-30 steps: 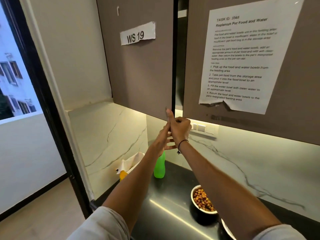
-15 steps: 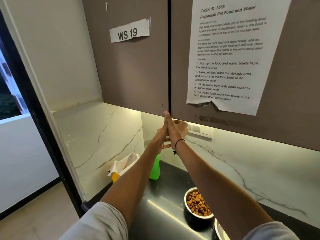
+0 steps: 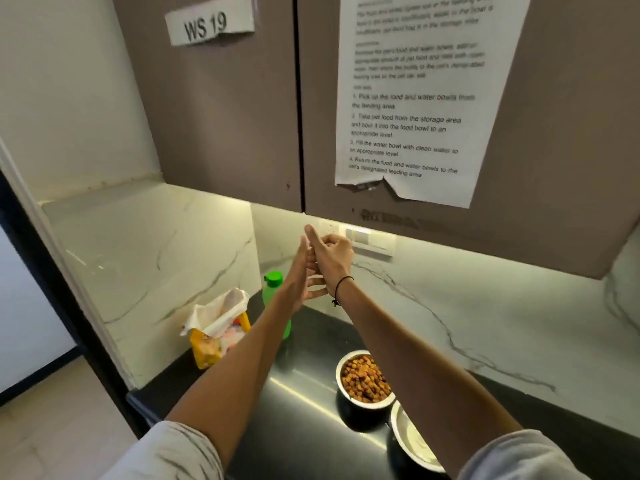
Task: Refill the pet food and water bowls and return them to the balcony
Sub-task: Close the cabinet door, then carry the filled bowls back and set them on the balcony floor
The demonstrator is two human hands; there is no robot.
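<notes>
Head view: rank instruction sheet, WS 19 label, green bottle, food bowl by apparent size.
1. instruction sheet
2. WS 19 label, but nearness may inflate it
3. food bowl and green bottle: similar; bottle partly hidden by an arm

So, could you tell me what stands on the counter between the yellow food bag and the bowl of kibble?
In the head view, the green bottle stands between the food bag and kibble bowl, partly hidden by the left forearm.

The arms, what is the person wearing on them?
Both arms are bare from the hands almost to the shoulders. Short light grey sleeves with faint darker streaks show at the bottom edge, the left sleeve and the right sleeve. A thin black string bracelet with a small knot circles the wrist behind the right hand. The left hand shows no bracelet, watch or glove.
</notes>
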